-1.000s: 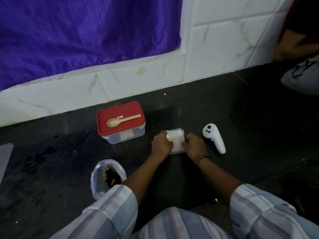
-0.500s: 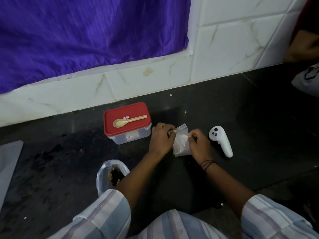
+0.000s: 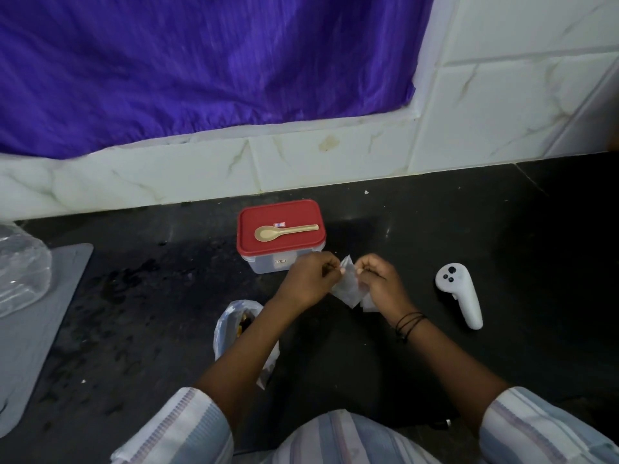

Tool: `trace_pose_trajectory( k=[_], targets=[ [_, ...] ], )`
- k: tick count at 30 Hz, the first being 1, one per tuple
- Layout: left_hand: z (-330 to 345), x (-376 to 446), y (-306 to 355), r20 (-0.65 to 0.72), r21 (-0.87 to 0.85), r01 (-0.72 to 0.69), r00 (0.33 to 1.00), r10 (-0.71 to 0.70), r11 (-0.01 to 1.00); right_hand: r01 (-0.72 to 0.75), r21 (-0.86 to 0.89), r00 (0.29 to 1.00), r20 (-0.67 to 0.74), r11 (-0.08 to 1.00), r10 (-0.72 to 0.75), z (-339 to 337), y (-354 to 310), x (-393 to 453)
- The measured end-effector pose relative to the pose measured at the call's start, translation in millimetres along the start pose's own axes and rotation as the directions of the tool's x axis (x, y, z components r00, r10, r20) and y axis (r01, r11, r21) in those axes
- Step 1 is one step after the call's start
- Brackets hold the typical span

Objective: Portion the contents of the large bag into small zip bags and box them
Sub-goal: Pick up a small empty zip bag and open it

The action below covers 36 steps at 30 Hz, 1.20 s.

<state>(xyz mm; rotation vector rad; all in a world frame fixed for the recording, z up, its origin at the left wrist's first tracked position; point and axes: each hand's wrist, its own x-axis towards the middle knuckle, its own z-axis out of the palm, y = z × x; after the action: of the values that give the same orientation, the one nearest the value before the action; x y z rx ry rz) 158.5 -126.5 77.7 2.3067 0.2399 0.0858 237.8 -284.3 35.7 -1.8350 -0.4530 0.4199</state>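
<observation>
Now both grips narrow: left hand and right hand pinching small zip bag between them; red-lidded box just beyond.

box lid: red
spoon: tan
controller: white
cloth: purple
sleeves: pale blue-and-lilac stripes
floor: black

White controller, purple cloth
</observation>
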Motion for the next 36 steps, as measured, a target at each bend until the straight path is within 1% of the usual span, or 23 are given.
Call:
trace_pose_trajectory(
  k=[1, 2, 3, 4, 5, 6, 7, 8, 9, 10, 11, 12, 14, 16, 18, 21, 24, 25, 27, 30, 32, 34, 36],
  targets=[
    [-1.9, -3.1, 0.3, -0.011, -0.006, 0.007, 1.000, -0.007, 1.000, 0.020, -0.024, 1.000, 0.004, 1.000, -0.020, 2.2, -0.6, -0.7],
    [-4.1, -6.3, -0.8, -0.021, -0.038, 0.036, 0.999, -0.037, 0.999, 0.063, -0.101, 0.998, -0.006, 0.993, -0.064, 4.6, -0.6, -1.8],
    [-6.5, -10.0, -1.7, -0.024, -0.090, 0.082, 0.996, -0.084, 0.993, 0.115, -0.247, 0.992, -0.030, 0.962, -0.126, 6.8, -0.5, -3.5],
    [-7.7, -14.0, -3.6, -0.028, -0.150, 0.130, 0.990, -0.136, 0.980, 0.165, -0.442, 0.976, -0.057, 0.882, -0.211, 9.7, -1.0, -5.8],
    [-8.2, -18.4, -4.3, -0.039, -0.219, 0.178, 0.981, -0.191, 0.959, 0.205, -0.594, 0.950, -0.069, 0.778, -0.303, 13.2, -3.0, -8.9],
    [-7.4, -22.9, -5.4, -0.051, -0.301, 0.223, 0.967, -0.249, 0.927, 0.253, -0.650, 0.923, -0.060, 0.716, -0.381, 17.6, -7.0, -11.8],
    [-5.7, -27.0, -6.3, -0.052, -0.396, 0.262, 0.951, -0.306, 0.880, 0.296, -0.637, 0.909, -0.042, 0.712, -0.414, 22.8, -12.8, -15.3],
    [-4.0, -31.1, -7.1, -0.045, -0.490, 0.291, 0.933, -0.358, 0.821, 0.330, -0.559, 0.915, -0.009, 0.761, -0.404, 29.0, -18.2, -19.0],
    [-3.6, -35.3, -6.9, -0.032, -0.577, 0.309, 0.917, -0.398, 0.757, 0.321, -0.443, 0.937, 0.024, 0.837, -0.347, 35.1, -24.2, -22.4],
    [-4.2, -39.4, -6.6, -0.013, -0.650, 0.316, 0.905, -0.425, 0.691, 0.259, -0.304, 0.966, 0.059, 0.917, -0.253, 40.1, -29.7, -25.5],
    [-5.9, -43.4, -5.8, 0.012, -0.711, 0.319, 0.897, -0.442, 0.627, 0.181, -0.183, 0.982, 0.096, 0.966, -0.165, 44.1, -34.0, -28.0],
    [-8.2, -46.6, -5.3, 0.038, -0.752, 0.320, 0.894, -0.446, 0.577, 0.118, -0.094, 0.987, 0.124, 0.989, -0.106, 46.2, -36.7, -29.5],
    [-13.7, -54.0, -5.2, 0.065, -0.791, 0.314, 0.896, -0.439, 0.525, 0.096, -0.048, 0.980, 0.179, 0.994, -0.086, 49.5, -39.6, -31.5],
    [-16.6, -60.1, -6.7, 0.055, -0.803, 0.305, 0.894, -0.445, 0.513, 0.109, -0.055, 0.973, 0.210, 0.993, -0.095, 51.7, -41.9, -31.8],
    [-17.0, -65.3, -10.1, 0.023, -0.806, 0.293, 0.883, -0.468, 0.513, 0.103, -0.087, 0.974, 0.211, 0.991, -0.083, 55.0, -45.6, -30.8],
    [-16.0, -72.1, -12.6, -0.029, -0.779, 0.288, 0.871, -0.490, 0.558, 0.147, -0.209, 0.977, 0.184, 0.967, -0.108, 61.0, -52.1, -30.8],
    [-16.0, -77.0, -13.3, -0.057, -0.772, 0.293, 0.852, -0.521, 0.564, 0.168, -0.251, 0.979, 0.152, 0.953, -0.133, 66.5, -61.0, -35.3],
    [-16.2, -78.3, -13.1, -0.075, -0.760, 0.295, 0.845, -0.529, 0.579, 0.176, -0.272, 0.979, 0.149, 0.946, -0.139, 67.9, -63.8, -37.9],
    [-17.1, -81.0, -13.3, -0.161, -0.680, 0.301, 0.828, -0.537, 0.668, 0.221, -0.344, 0.972, 0.157, 0.912, -0.177, 69.1, -67.5, -43.0],
    [-21.7, -85.7, -10.1, -0.328, -0.469, 0.331, 0.796, -0.509, 0.819, 0.322, -0.428, 0.937, 0.271, 0.845, -0.220, 70.1, -71.4, -48.4],
    [-27.8, -87.8, -7.3, -0.422, -0.268, 0.364, 0.788, -0.448, 0.892, 0.342, -0.454, 0.920, 0.342, 0.823, -0.194, 71.0, -74.5, -48.2],
    [-34.4, -88.3, -4.7, -0.480, -0.015, 0.407, 0.799, -0.363, 0.913, 0.331, -0.472, 0.911, 0.386, 0.817, -0.146, 69.6, -79.2, -47.0],
    [-38.2, -89.3, 0.7, -0.501, 0.115, 0.404, 0.813, -0.298, 0.908, 0.372, -0.516, 0.892, 0.428, 0.772, -0.144, 68.8, -83.3, -46.4]
  ],
)
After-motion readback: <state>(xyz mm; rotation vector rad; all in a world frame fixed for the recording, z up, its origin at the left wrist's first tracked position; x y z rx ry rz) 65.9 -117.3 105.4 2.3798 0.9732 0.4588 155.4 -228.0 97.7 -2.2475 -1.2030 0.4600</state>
